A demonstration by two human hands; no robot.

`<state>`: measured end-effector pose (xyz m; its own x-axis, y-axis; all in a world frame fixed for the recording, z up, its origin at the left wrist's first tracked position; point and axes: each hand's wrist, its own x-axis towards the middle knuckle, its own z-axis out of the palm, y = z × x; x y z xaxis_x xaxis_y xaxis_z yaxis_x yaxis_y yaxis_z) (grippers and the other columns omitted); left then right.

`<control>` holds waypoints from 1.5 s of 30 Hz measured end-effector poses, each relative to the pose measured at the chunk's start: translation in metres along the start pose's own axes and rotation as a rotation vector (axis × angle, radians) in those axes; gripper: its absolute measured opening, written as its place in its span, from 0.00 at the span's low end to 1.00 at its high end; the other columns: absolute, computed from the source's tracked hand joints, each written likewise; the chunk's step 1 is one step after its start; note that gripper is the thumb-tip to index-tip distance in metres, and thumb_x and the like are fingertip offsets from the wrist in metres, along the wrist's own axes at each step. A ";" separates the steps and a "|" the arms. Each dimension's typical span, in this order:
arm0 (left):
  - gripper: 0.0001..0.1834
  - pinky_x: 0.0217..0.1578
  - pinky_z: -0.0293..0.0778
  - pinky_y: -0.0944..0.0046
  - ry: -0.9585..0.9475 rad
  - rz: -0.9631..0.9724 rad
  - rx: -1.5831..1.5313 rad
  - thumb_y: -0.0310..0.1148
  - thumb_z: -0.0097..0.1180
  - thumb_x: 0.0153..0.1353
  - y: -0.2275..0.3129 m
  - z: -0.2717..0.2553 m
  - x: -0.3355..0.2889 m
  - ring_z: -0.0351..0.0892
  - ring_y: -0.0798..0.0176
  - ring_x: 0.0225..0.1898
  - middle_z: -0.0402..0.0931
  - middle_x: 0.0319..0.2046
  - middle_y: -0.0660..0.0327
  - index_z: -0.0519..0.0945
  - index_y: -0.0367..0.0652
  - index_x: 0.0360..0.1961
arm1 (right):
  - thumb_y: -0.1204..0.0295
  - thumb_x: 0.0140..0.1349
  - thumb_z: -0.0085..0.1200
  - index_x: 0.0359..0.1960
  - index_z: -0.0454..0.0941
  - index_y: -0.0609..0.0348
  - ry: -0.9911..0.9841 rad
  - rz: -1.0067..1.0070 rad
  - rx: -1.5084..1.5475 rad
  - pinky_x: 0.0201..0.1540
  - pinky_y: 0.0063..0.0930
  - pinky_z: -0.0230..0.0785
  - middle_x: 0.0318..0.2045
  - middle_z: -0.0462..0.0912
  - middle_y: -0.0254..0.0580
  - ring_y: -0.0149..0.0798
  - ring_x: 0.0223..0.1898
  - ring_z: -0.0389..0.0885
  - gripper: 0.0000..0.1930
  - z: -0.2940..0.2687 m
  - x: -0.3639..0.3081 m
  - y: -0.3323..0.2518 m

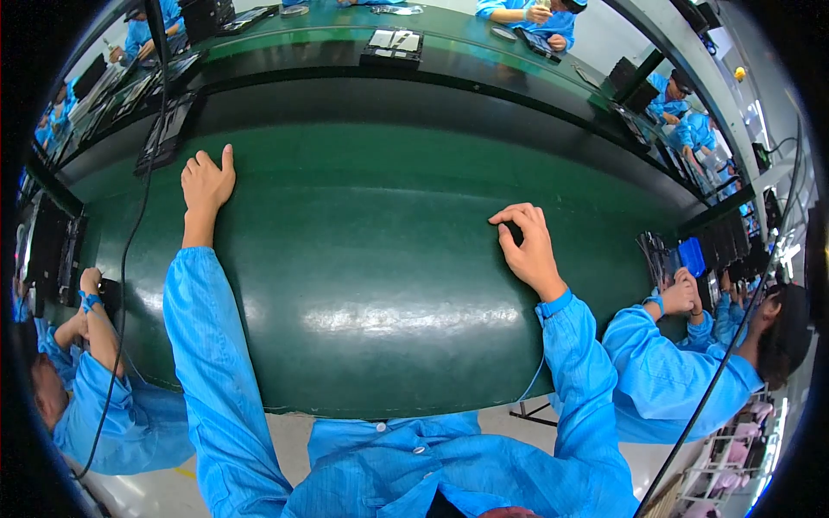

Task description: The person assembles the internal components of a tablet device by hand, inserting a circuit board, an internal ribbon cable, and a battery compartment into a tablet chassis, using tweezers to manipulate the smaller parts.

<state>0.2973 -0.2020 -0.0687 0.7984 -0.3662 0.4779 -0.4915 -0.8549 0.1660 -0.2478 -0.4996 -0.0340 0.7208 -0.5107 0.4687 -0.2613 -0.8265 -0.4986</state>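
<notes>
At the far left of a green bench [371,242], a black case [175,121] lies just beyond and to the left of a worker's left hand [208,180], its long axis running outward from the worker and slanting a little to the right. The left hand is by far the nearer of the two, with a narrow gap seeming to part it from the case. Its arm is stretched well forward, back of the hand uppermost, thumb held wide of the fingers. Nothing shows in that grip, though the bent fingertips are hidden.

Well apart, over the right half of the bench, the right hand [531,246] is turned inward, elbow bent. Thumb and forefinger curve toward each other with a narrow space between them, apparently empty. A blue strap [555,304] rings the wrist.

A black cable [136,226] hangs in front of the case. Behind the bench runs a raised shelf [298,50] bearing a black tray [375,57] of pale parts. Blue-sleeved co-workers sit at either side, one with hands [682,293] near a blue bin [691,255].
</notes>
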 end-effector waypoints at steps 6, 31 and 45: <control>0.43 0.70 0.68 0.35 -0.060 -0.063 0.089 0.68 0.45 0.78 0.014 -0.010 -0.005 0.79 0.31 0.65 0.82 0.61 0.36 0.79 0.31 0.58 | 0.79 0.66 0.61 0.45 0.90 0.57 -0.003 0.008 -0.009 0.60 0.40 0.72 0.46 0.83 0.43 0.48 0.54 0.78 0.09 -0.001 -0.002 0.001; 0.38 0.75 0.57 0.25 -0.063 -0.096 0.216 0.61 0.47 0.78 0.027 -0.030 -0.011 0.74 0.35 0.69 0.76 0.64 0.38 0.84 0.34 0.62 | 0.78 0.66 0.61 0.45 0.89 0.57 -0.009 0.008 -0.015 0.61 0.42 0.72 0.47 0.83 0.45 0.51 0.55 0.78 0.09 -0.004 0.001 -0.002; 0.38 0.77 0.51 0.26 -0.131 -0.181 0.131 0.56 0.50 0.72 0.016 -0.014 -0.009 0.68 0.26 0.72 0.72 0.67 0.29 0.79 0.31 0.67 | 0.78 0.67 0.61 0.45 0.89 0.56 -0.013 -0.001 -0.019 0.61 0.42 0.72 0.47 0.83 0.46 0.51 0.55 0.78 0.08 -0.003 -0.002 0.001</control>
<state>0.2770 -0.2076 -0.0587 0.9117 -0.2399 0.3335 -0.2939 -0.9481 0.1214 -0.2513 -0.5001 -0.0329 0.7291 -0.5067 0.4601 -0.2726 -0.8316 -0.4838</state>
